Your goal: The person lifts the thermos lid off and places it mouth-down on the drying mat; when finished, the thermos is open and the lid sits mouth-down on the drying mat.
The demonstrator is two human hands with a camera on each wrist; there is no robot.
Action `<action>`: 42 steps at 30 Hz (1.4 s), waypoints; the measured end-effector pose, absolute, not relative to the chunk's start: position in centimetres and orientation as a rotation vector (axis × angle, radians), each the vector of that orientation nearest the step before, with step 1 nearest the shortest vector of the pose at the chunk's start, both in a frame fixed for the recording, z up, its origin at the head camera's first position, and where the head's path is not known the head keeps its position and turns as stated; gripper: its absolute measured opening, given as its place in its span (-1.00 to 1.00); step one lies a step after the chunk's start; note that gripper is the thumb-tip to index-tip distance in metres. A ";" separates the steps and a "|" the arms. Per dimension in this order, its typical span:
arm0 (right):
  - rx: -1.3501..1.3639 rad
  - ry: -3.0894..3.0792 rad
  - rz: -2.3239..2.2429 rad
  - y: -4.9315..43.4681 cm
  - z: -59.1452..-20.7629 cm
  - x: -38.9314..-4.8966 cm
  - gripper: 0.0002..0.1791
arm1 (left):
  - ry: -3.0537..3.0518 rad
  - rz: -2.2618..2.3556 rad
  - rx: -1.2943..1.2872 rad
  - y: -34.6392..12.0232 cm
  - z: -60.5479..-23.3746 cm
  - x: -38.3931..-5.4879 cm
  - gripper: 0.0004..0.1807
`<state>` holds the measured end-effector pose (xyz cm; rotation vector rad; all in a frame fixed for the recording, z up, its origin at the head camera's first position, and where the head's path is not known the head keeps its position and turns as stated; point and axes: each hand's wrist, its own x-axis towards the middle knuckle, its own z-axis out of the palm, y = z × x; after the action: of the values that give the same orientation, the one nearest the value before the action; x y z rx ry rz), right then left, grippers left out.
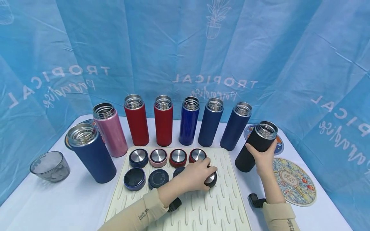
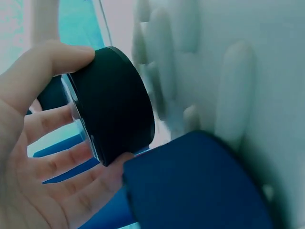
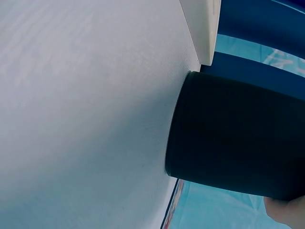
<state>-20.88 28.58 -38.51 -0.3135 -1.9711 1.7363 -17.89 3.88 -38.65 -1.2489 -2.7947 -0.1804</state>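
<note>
In the head view my left hand (image 1: 195, 175) grips a black lid (image 1: 211, 180) with a silver top, above the right part of the cream ridged mat (image 1: 214, 205). The left wrist view shows the thumb on one side of this black lid (image 2: 116, 107) and fingers on the other; a dark blue lid (image 2: 195, 183) is close beside it. My right hand (image 1: 265, 158) holds an open black bottle (image 1: 249, 155) round its upper body, right of the mat. The base of that black bottle (image 3: 233, 133) meets the white table in the right wrist view.
Several lids, including a pink-rimmed lid (image 1: 158, 157), stand in two rows on the mat. Behind are open bottles: a pink bottle (image 1: 111, 133), red bottles (image 1: 137, 125) and blue bottles (image 1: 189, 125). A grey glass bowl (image 1: 50, 166) is far left, a patterned round mat (image 1: 295, 183) right.
</note>
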 end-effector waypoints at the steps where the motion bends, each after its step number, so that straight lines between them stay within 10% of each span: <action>1: -0.314 -1.971 1.736 28.6 -38.5 -20.9 0.03 | -2.792 -0.149 -1.248 4.0 -38.8 -17.9 -0.35; 42: -0.292 -1.984 1.726 28.5 -38.4 -20.7 0.10 | -2.808 0.039 -1.227 4.9 -39.2 -18.0 -0.35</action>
<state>-20.69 28.53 -38.39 -0.2916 -1.9837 1.7264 -17.95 4.86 -39.19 -1.2271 -2.8080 0.0394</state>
